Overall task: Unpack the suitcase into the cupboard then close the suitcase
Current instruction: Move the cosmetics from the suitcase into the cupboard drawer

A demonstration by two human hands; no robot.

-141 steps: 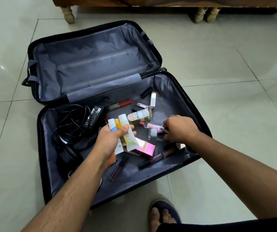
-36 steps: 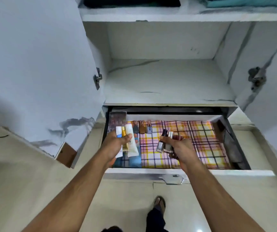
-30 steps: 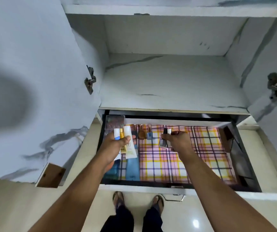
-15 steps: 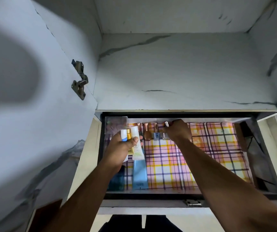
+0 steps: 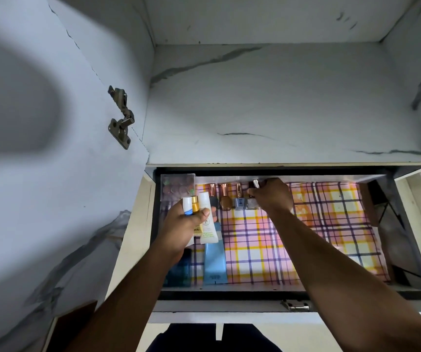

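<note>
The cupboard's open drawer (image 5: 290,294) is lined with pink and yellow checked paper. My left hand (image 5: 184,227) grips three cosmetic tubes (image 5: 205,219) above the drawer's left side. My right hand (image 5: 270,195) reaches to the drawer's back edge and pinches small nail polish bottles (image 5: 255,185), beside a row of standing nail polish bottles (image 5: 232,199). The suitcase is out of view.
A clear box (image 5: 177,189) sits in the drawer's back left corner. A light blue tube (image 5: 214,265) and a dark blue box (image 5: 179,271) lie at the front left. A bare marble-pattern shelf (image 5: 280,102) lies above the drawer. The open cupboard door (image 5: 52,148) stands left.
I went from the suitcase to the cupboard drawer carrying the items. My right hand has moved to the drawer's back edge by the bottle row; my left hand stays over the left side.
</note>
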